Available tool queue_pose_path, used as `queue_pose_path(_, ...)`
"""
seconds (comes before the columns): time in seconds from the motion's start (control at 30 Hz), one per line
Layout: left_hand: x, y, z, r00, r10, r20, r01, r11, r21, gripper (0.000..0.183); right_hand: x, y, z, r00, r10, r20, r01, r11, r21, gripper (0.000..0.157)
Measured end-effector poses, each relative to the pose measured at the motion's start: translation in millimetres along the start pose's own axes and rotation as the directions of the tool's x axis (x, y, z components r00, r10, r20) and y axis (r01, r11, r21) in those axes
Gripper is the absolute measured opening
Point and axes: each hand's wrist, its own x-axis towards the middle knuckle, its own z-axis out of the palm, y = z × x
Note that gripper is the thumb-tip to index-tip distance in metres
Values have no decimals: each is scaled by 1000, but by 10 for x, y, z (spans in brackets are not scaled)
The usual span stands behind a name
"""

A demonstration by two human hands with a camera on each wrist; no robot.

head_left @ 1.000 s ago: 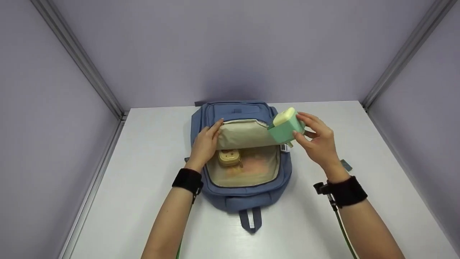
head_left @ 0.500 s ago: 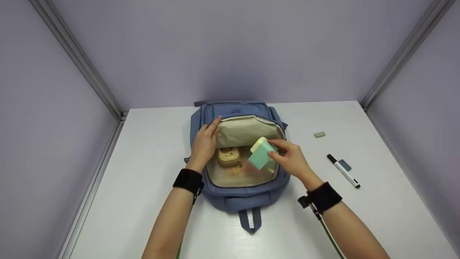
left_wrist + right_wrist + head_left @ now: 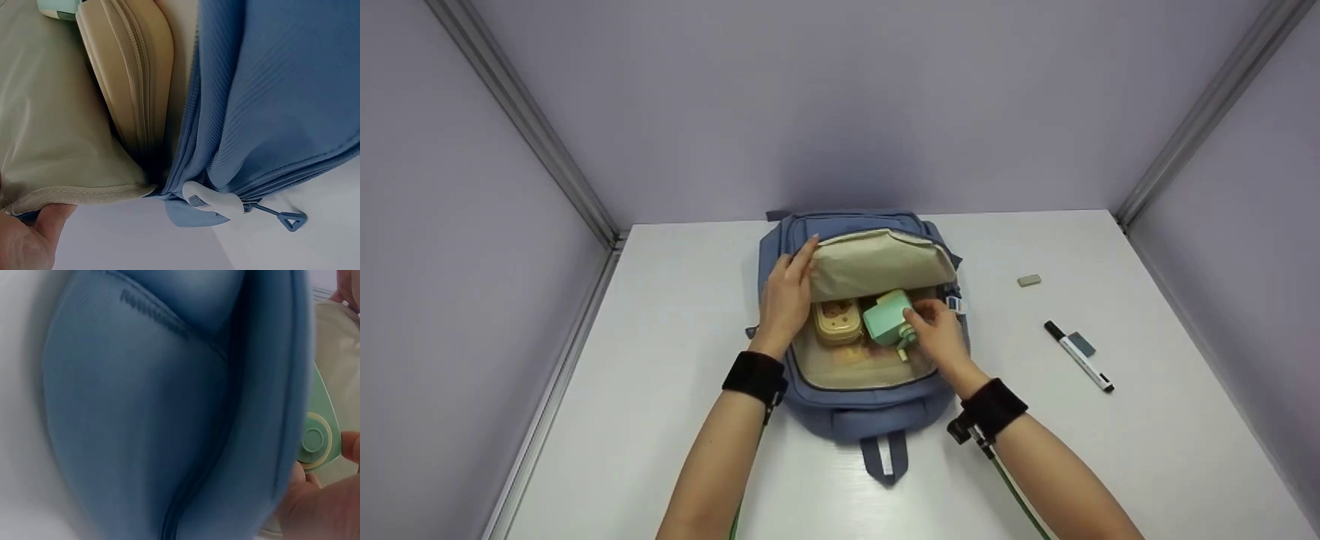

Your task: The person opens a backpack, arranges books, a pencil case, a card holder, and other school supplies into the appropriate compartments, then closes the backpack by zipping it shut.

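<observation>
A blue backpack (image 3: 877, 421) lies on the table with its front pocket unzipped. My left hand (image 3: 785, 304) holds up the pocket's beige-lined flap (image 3: 881, 262) by its left edge; in the left wrist view the thumb (image 3: 53, 222) is against that edge. My right hand (image 3: 941, 334) grips a mint-green crank pencil sharpener (image 3: 885, 319) inside the pocket opening. Its round crank hub (image 3: 313, 440) shows in the right wrist view, partly hidden by the backpack's side. Just left of the sharpener, a yellow zippered case (image 3: 838, 322) sits in the pocket.
On the table right of the backpack lie a small grey-beige block (image 3: 1029, 280), a black-and-white marker (image 3: 1078, 356) and a small dark grey rectangular piece (image 3: 1081, 344). A back wall (image 3: 840, 112) and side walls enclose the table. The backpack's top loop (image 3: 886, 457) points toward me.
My right hand has carried the pencil sharpener left and down, from beside the flap into the pocket, next to the yellow case. My left hand has raised the flap slightly.
</observation>
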Motion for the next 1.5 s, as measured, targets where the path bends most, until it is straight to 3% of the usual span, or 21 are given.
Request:
queue_pose_path(0.17,3,7,-13,1000,-7,2,7,1000,-5,39,4,3,126,999,3,-48,-6,997,-79,25)
queue_pose_path(0.4,-27,1,-19,999,4,42,-4,1000,-4,40,50,33,174,995,-100,1,98,969,-225,26)
queue_pose_path(0.53,-47,-5,-17,999,16,45,-16,1000,-5,40,66,43,168,990,-144,13,142,957,-253,25)
queue_pose_path(0.63,-54,-7,-20,999,13,51,-13,1000,-10,40,58,22,144,978,-208,-4,197,934,-297,22)
queue_pose_path(0.7,-58,-8,-20,998,8,58,-8,1000,-14,40,47,-12,116,959,-281,-32,254,904,-344,21)
queue_pose_path(0.77,-60,-11,-19,998,4,62,-4,1000,-13,40,35,-65,78,918,-393,-64,339,856,-390,21)
queue_pose_path(0.83,-63,-15,-18,998,2,65,-1,1000,-13,39,27,-129,32,852,-518,-81,442,793,-419,21)
queue_pose_path(0.93,-68,-13,-22,997,-4,75,4,1000,-6,39,39,-234,-54,716,-694,-72,605,669,-432,18)
queue_pose_path(1.03,-72,-7,-29,996,-10,86,10,1000,2,40,79,-339,-149,592,-805,-32,723,548,-422,20)
queue_pose_path(1.1,-72,-5,-35,996,-11,93,11,1000,3,40,120,-396,-207,539,-842,-10,759,491,-427,27)
queue_pose_path(1.13,-73,-5,-38,995,-10,95,10,1000,3,40,142,-419,-233,530,-848,-1,763,478,-435,32)
queue_pose_path(1.17,-74,-7,-41,995,-9,97,9,1000,2,41,165,-437,-257,530,-848,7,761,472,-445,37)
queue_pose_path(1.2,-75,-10,-43,995,-6,103,7,1000,-4,41,186,-446,-279,543,-840,16,750,476,-460,42)
queue_pose_path(1.27,-79,-19,-45,993,3,114,-1,1000,-17,41,228,-445,-316,599,-800,31,714,517,-472,50)
queue_pose_path(1.4,-100,-28,-45,989,32,145,-26,999,-38,44,271,-385,-372,739,-672,41,610,642,-465,50)
queue_pose_path(1.5,-131,-34,-35,987,68,146,-65,997,-28,47,265,-329,-386,791,-612,17,548,695,-466,39)
